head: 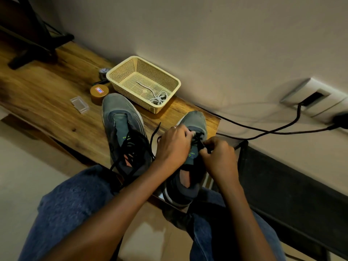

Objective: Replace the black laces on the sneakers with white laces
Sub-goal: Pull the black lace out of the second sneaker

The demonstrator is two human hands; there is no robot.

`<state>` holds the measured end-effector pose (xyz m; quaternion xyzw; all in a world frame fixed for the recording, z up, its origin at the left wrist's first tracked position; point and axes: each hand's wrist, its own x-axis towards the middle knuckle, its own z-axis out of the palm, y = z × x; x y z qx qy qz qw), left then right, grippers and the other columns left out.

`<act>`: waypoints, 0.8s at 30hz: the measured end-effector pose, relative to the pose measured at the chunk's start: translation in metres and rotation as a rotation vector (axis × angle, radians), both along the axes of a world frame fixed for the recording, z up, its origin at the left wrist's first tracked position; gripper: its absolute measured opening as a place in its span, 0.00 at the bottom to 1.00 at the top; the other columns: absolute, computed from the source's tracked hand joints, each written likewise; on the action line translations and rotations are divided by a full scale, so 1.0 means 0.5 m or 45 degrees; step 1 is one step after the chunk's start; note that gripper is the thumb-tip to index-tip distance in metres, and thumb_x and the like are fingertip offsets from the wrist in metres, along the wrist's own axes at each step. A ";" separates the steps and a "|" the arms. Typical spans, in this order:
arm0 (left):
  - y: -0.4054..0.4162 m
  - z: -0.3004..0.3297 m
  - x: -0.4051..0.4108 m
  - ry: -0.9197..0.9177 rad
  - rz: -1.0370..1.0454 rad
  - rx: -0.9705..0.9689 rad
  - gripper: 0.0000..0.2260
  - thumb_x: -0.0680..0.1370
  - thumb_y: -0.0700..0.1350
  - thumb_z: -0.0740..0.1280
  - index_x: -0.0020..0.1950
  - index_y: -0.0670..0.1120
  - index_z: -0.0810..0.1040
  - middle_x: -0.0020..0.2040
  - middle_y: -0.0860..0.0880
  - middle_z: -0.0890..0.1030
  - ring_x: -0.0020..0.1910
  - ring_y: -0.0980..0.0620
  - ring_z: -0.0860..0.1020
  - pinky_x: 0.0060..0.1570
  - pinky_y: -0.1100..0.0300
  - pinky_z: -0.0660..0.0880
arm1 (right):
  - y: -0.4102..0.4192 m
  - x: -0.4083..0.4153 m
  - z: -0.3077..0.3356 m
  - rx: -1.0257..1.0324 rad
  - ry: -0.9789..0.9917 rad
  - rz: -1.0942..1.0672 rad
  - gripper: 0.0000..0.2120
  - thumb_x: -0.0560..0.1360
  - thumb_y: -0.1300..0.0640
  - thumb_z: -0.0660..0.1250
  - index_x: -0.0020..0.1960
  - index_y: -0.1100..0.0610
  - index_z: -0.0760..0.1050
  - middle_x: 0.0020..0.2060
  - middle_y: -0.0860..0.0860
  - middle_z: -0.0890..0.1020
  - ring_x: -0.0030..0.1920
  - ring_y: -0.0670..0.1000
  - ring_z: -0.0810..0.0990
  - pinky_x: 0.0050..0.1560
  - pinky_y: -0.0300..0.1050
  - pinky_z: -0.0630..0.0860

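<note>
Two grey-green sneakers stand on a wooden table. The left sneaker (123, 129) has loose black laces (135, 147) spilling over its tongue. On the right sneaker (195, 123) my left hand (173, 146) grips the upper by the eyelets, its fingers curled over the black lace (197, 139). My right hand (219, 155) pinches that same lace beside the tongue. White laces (159, 98) lie bundled in a cream plastic basket (120, 72) behind the shoes.
A brown round tin (98, 94) and a small clear plastic case (79, 104) lie left of the basket. A black cable (263, 130) runs from a wall socket (312, 98) past the table's right edge. My knees in blue jeans are below.
</note>
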<state>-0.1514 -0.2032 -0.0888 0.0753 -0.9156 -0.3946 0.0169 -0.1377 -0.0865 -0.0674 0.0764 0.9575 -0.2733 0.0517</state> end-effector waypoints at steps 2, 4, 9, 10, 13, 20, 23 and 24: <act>-0.006 0.008 -0.004 -0.035 0.133 0.260 0.11 0.83 0.51 0.55 0.53 0.45 0.72 0.43 0.51 0.81 0.44 0.48 0.80 0.43 0.52 0.75 | 0.003 -0.001 -0.002 -0.022 0.000 -0.004 0.08 0.76 0.59 0.65 0.53 0.55 0.78 0.48 0.54 0.82 0.47 0.55 0.81 0.48 0.55 0.80; -0.018 0.008 -0.011 0.017 0.219 0.351 0.09 0.83 0.50 0.54 0.50 0.47 0.70 0.41 0.54 0.80 0.43 0.47 0.80 0.44 0.49 0.76 | 0.004 -0.001 -0.002 -0.011 -0.002 0.002 0.08 0.76 0.59 0.65 0.53 0.55 0.78 0.47 0.53 0.82 0.47 0.54 0.81 0.48 0.53 0.79; -0.033 0.002 -0.011 0.020 0.205 0.100 0.05 0.80 0.48 0.60 0.55 0.49 0.69 0.56 0.48 0.77 0.56 0.46 0.73 0.48 0.53 0.70 | 0.002 -0.003 -0.006 -0.012 0.002 0.008 0.12 0.75 0.58 0.65 0.59 0.53 0.76 0.48 0.53 0.82 0.48 0.54 0.80 0.47 0.55 0.80; -0.032 0.001 -0.010 0.021 0.212 0.066 0.07 0.79 0.47 0.62 0.56 0.49 0.69 0.60 0.48 0.74 0.60 0.46 0.70 0.52 0.53 0.69 | 0.001 -0.003 -0.006 -0.011 0.009 0.018 0.14 0.75 0.58 0.64 0.60 0.52 0.74 0.49 0.52 0.81 0.48 0.54 0.80 0.47 0.55 0.80; -0.033 0.003 -0.001 0.055 0.233 0.017 0.10 0.78 0.46 0.64 0.58 0.50 0.70 0.64 0.48 0.70 0.64 0.47 0.66 0.58 0.53 0.65 | -0.006 -0.005 -0.008 -0.057 0.039 0.075 0.17 0.74 0.60 0.65 0.62 0.50 0.72 0.53 0.52 0.79 0.50 0.53 0.80 0.47 0.56 0.80; -0.010 0.008 0.052 0.135 0.070 -0.038 0.10 0.75 0.48 0.65 0.55 0.50 0.70 0.54 0.50 0.71 0.57 0.49 0.69 0.51 0.56 0.66 | -0.011 -0.022 -0.022 0.158 0.130 0.286 0.11 0.74 0.59 0.67 0.56 0.55 0.78 0.54 0.55 0.73 0.57 0.55 0.71 0.51 0.47 0.71; -0.014 0.012 0.068 0.027 -0.043 -0.133 0.13 0.75 0.54 0.66 0.54 0.51 0.67 0.50 0.52 0.70 0.54 0.50 0.72 0.43 0.59 0.65 | -0.008 -0.024 -0.027 0.269 0.145 0.331 0.12 0.74 0.57 0.69 0.57 0.56 0.77 0.57 0.54 0.72 0.59 0.55 0.69 0.54 0.50 0.73; -0.015 0.011 0.071 -0.030 -0.063 -0.176 0.15 0.75 0.55 0.66 0.55 0.51 0.66 0.50 0.52 0.71 0.54 0.50 0.72 0.42 0.59 0.65 | -0.009 -0.025 -0.028 0.291 0.154 0.342 0.12 0.73 0.56 0.70 0.57 0.56 0.77 0.57 0.54 0.72 0.60 0.55 0.69 0.54 0.50 0.73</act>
